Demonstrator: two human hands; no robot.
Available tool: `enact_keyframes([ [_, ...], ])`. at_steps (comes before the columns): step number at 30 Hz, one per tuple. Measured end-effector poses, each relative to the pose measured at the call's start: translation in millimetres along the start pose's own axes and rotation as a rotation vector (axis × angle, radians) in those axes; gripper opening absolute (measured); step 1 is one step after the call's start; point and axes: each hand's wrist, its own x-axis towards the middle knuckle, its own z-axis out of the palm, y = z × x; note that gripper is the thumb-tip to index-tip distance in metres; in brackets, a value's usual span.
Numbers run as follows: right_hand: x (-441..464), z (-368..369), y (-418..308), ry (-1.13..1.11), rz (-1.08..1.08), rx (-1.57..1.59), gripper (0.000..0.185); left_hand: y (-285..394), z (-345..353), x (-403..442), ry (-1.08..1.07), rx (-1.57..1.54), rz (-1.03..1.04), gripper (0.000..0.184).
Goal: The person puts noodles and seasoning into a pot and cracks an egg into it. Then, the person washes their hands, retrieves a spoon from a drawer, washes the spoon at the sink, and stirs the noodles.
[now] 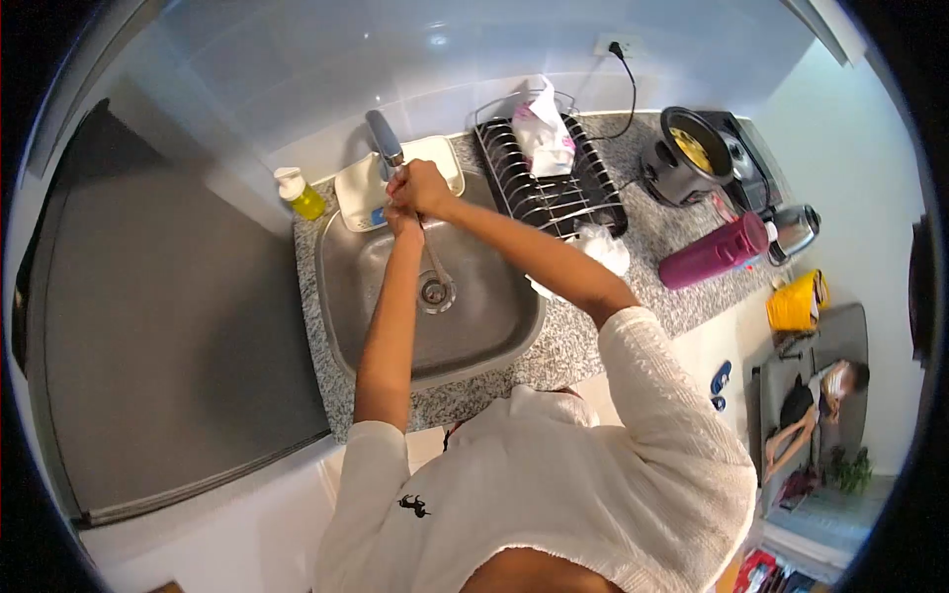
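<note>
My right hand (423, 188) and my left hand (403, 221) are close together just below the grey faucet (384, 136), over the back of the steel sink (474, 336). The fingers of both hands are curled in; whatever is between them, if anything, is hidden. A thin stream of water (435, 259) seems to run from under my hands to the drain (435, 294). Behind them lies a cream tray (351, 188), with a small blue item (379, 214) at its front edge beside my left hand.
A soap pump bottle (301, 194) stands left of the sink. To the right are a dish rack (504, 173) with a tissue pack (546, 138), a crumpled white bag (603, 249), a purple bottle (714, 252) and a cooker pot (672, 163). Another person (820, 395) sits far right.
</note>
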Motion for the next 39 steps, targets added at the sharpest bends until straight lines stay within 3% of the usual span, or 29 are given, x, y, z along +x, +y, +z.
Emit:
enact_keyframes([
  [1, -13.9, -2.4, -8.1, 0.103, 0.008, -0.069, 0.022, 1.1, 3.9, 1.1, -0.005, -0.262, -0.038, 0.013],
  [4, -40.9, 31.8, 18.7, 0.744, -0.21, -0.277, 0.03, 4.5, -3.2, 6.4, 0.007, 0.3, 0.125, 0.014],
  [7, -65.6, 53.5, 35.9, 0.107, 0.572, 0.682, 0.031, 12.9, 9.7, -7.8, -0.197, 0.639, 0.193, 0.014],
  [8, -71.0, 53.4, 34.5, 0.014, 0.579, 0.861, 0.03, 17.3, 6.1, -9.4, -0.271, 0.767, 0.213, 0.014],
  [10, -73.3, 50.6, 36.2, -0.172, 0.585, 1.205, 0.03, 28.3, -1.9, -7.5, -0.189, 0.969, 0.44, 0.013],
  [11, -69.7, 53.1, 36.4, -0.159, 0.555, 1.119, 0.03, 33.7, -4.2, -2.6, -0.152, 1.068, 0.553, 0.012],
  [14, -61.3, 57.6, 34.5, -0.06, 0.416, 0.865, 0.032, 66.8, -1.3, 0.1, -0.137, 1.339, 0.561, 0.008],
  [15, -58.4, 54.7, 30.6, 0.002, 0.33, 0.781, 0.033, 77.7, 6.5, -13.4, -0.169, 1.295, 0.421, 0.012],
  [17, -51.3, 52.8, 30.8, 0.106, 0.239, 0.572, 0.031, 77.6, 5.0, -3.5, -0.158, 1.549, 0.687, 0.023],
  [19, -49.7, 36.8, 35.8, -0.048, 0.372, 0.655, 0.025, 77.5, 9.2, -1.9, -0.12, 1.816, 0.856, 0.04],
  [21, -53.4, 5.5, 25.4, -0.205, 0.481, 0.65, 0.017, 74.5, 8.2, 2.6, -0.081, 1.918, 0.853, 0.039],
  [24, -62.3, -46.6, 19.2, -0.353, 0.36, 0.437, 0.015, 73.5, 5.1, -0.5, -0.072, 2.043, 0.921, 0.03],
  [25, -65.1, -56.8, 22.8, -0.226, 0.043, 0.096, 0.018, 76.1, 4.9, -0.5, -0.082, 2.08, 0.961, 0.027],
  [28, -68.4, -80.3, -4.1, -0.191, 0.102, -0.358, 0.02, 73.4, -11.5, 18.9, -0.125, 1.947, 1.1, 0.027],
  [32, -90.3, -83.1, -28.7, -0.262, 0.059, -0.595, 0.017, 73.0, -45.7, 27.4, -0.315, 2.324, 1.243, 0.05],
  [34, -120.1, -51.7, -7.1, -0.005, -0.081, -0.617, 0.014, 71.8, -62.9, 26.7, -0.413, 2.484, 1.253, 0.057],
  [36, -157.3, -33.8, 19.1, -0.565, -0.275, -0.863, 0.01, 70.3, -66.9, 17.5, -0.338, 2.56, 1.246, 0.06],
  [39, -171.7, -55.8, 23.4, -0.542, -0.241, -0.834, 0.009, 71.2, -55.2, -3.6, -0.139, 2.407, 1.152, 0.064],
])
